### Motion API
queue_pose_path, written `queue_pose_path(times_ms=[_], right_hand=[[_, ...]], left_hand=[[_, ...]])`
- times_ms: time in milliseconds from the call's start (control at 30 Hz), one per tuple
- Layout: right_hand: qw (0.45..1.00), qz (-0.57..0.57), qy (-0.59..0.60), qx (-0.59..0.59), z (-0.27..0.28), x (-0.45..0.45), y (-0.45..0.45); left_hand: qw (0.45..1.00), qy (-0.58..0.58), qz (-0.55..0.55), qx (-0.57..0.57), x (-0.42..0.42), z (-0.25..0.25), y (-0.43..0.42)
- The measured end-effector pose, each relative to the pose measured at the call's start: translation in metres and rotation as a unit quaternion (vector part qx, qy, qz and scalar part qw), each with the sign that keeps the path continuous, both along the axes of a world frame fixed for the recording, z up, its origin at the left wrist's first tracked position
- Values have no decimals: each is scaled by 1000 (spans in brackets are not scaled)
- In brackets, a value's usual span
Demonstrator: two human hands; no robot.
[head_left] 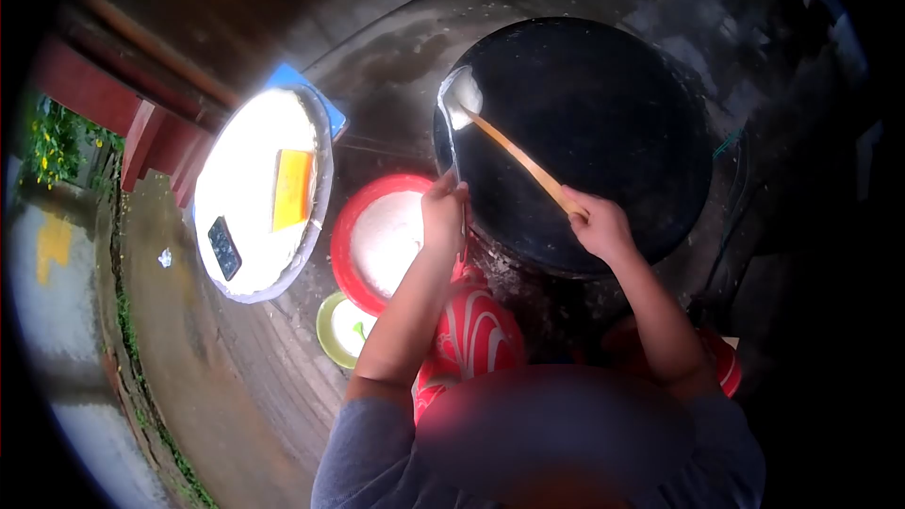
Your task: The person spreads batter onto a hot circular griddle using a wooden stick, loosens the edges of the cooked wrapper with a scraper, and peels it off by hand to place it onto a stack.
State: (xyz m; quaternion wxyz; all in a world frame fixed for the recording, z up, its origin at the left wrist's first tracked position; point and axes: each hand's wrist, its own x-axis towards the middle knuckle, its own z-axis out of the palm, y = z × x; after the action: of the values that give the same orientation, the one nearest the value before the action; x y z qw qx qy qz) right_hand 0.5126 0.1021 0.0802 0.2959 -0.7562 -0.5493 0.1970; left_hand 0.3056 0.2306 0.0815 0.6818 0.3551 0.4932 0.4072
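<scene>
My left hand (444,211) is closed round the handle of a metal ladle (447,113), whose bowl is over the left edge of a large round black pan (603,132). White stuff (464,94) shows at the ladle's bowl. In my right hand (600,224) is a long wooden stick (523,160), its tip touching or close to the white stuff. Below and left of the ladle sits a red basin (345,259) holding white liquid or batter, partly hidden by my left forearm.
A round white-topped surface (247,198) at the left bears a yellow box (292,190) and a dark phone (224,248). Under its upper edge lies something blue (325,108). A green bowl (328,335) with white contents stands below the red basin.
</scene>
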Motion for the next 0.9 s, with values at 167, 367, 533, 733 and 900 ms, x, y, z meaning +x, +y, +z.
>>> queue_pose_path(times_ms=[167,367,533,733,900], right_hand=[[999,14,-47,18,26,10,-9],[959,77,-247,117,14,19,-29],[898,160,-391,122,-18,24,1],[951,26,-302,66,7,20,61],[989,62,-132,15,-11,-8,53]], left_hand=[[997,71,-23,6,5,-16,54],[993,-94,-61,-33,0,53,79],[911,-364,-113,-159,5,98,92],[736,-614,-178,-223,-6,126,77],[729,-624,-168,-227,-42,112,44]])
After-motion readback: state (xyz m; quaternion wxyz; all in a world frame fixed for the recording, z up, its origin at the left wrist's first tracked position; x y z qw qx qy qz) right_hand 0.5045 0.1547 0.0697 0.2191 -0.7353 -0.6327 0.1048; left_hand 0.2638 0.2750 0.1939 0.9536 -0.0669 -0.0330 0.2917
